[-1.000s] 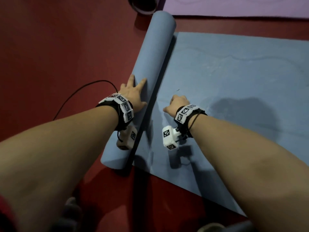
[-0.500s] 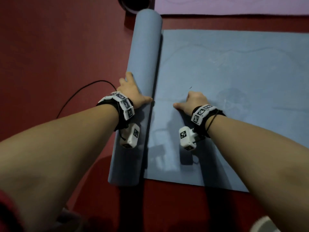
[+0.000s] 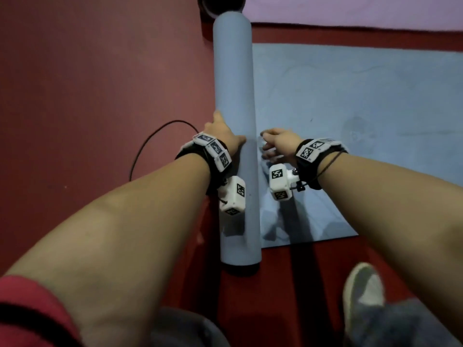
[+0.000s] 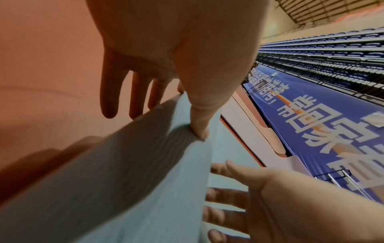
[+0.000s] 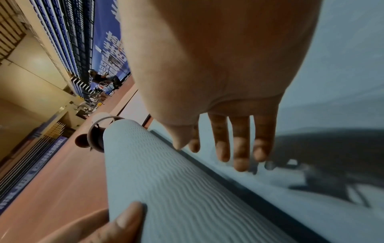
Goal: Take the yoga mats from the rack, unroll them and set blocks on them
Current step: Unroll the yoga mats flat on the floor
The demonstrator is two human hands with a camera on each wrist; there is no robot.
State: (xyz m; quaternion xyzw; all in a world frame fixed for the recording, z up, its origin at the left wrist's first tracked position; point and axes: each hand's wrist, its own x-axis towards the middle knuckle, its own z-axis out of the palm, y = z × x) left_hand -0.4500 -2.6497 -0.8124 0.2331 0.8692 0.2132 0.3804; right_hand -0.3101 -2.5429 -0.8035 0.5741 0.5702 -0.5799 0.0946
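The fingers [image 4: 110, 98] of the left hand [image 3: 223, 136] are reaching straight and slightly spread down the far-left side of the blue roll [image 3: 235, 136], while its thumb [image 4: 199, 129] is pressing on the top of the roll, so the hand is lying draped over it rather than gripping. The right hand [image 3: 278, 145] is hovering just right of the roll with its fingers [image 5: 239, 148] straight and a little apart, pointing down at the flat part of the blue yoga mat [image 3: 350, 121]; whether the tips are touching the mat, I cannot tell. The roll is lying on the red floor [image 3: 100, 96], running from near to far, with the unrolled sheet stretching away to its right. Beyond the far end of the roll a dark, ring-shaped roll end [image 3: 220, 6] is sitting on the floor, and a pink mat [image 3: 350, 11] is lying flat along the far edge. A black cable [image 3: 147, 139] is looping over the floor left of the left wrist. At the near right a light shoe [image 3: 363, 286] is standing on the floor.
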